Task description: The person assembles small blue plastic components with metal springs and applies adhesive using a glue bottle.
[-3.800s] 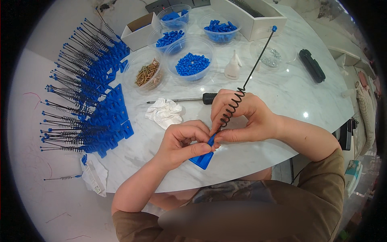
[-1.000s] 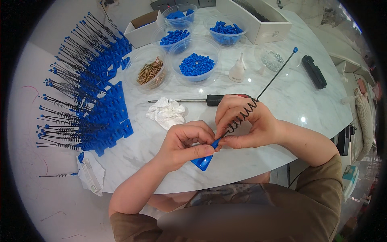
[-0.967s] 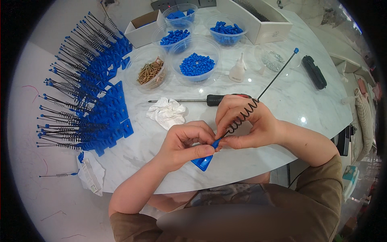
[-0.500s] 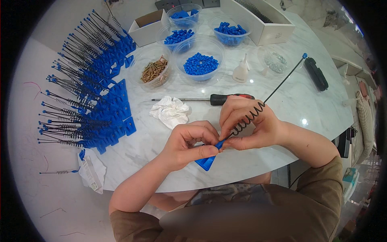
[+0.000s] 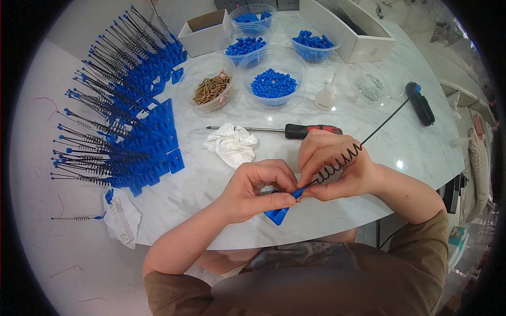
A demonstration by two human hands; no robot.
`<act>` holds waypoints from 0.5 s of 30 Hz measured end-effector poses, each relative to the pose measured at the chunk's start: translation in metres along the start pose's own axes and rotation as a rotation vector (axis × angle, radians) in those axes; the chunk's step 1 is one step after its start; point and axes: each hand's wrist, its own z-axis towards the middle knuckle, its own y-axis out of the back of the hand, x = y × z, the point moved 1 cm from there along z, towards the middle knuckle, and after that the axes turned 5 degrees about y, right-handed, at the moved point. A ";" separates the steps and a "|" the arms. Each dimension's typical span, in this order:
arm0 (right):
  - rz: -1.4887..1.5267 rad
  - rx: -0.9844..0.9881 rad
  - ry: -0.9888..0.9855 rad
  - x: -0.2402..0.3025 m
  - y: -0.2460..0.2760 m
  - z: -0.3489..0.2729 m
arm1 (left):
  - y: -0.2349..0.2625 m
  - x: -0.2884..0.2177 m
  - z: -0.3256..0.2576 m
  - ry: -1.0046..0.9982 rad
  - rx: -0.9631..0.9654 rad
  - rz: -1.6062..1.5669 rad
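Near the table's front edge, my left hand [image 5: 258, 190] pinches a blue plastic base [image 5: 276, 215] between thumb and fingers. Its narrow blue neck [image 5: 299, 193] shows at the fingertips. My right hand [image 5: 337, 166] is closed at the lower end of a black coil spring [image 5: 337, 164], where it meets that neck; the fingers partly hide the joint. From the coil a straight black rod [image 5: 386, 121] slants up to the right. The blue tip [image 5: 416, 87] of the rod overlaps a black handheld object [image 5: 420, 105] in the picture.
Beyond my hands lie crumpled tissue [image 5: 232, 145] and a screwdriver [image 5: 295, 131]. Tubs hold brass-coloured screws [image 5: 212, 88], blue beads [image 5: 273, 84] and other blue parts [image 5: 245, 46]. A small white bottle [image 5: 326, 97] stands near white boxes [image 5: 369, 48]. Rows of finished-looking blue spring pieces [image 5: 153, 137] fill the left.
The view has shifted, so the table's things appear farther right. The rod's tip has dropped a little toward the black handheld object. Both hands keep their grip.
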 end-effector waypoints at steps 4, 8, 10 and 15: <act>-0.006 0.000 -0.004 0.001 0.000 0.001 | 0.001 0.000 0.000 0.003 0.011 0.037; 0.012 -0.021 -0.013 0.002 -0.002 0.001 | 0.000 -0.001 0.001 0.014 0.008 0.047; 0.014 -0.001 -0.003 0.002 -0.002 0.000 | 0.000 -0.001 0.000 -0.019 0.005 0.100; 0.008 0.017 0.008 0.003 -0.001 0.001 | 0.000 -0.002 0.000 -0.013 0.014 0.105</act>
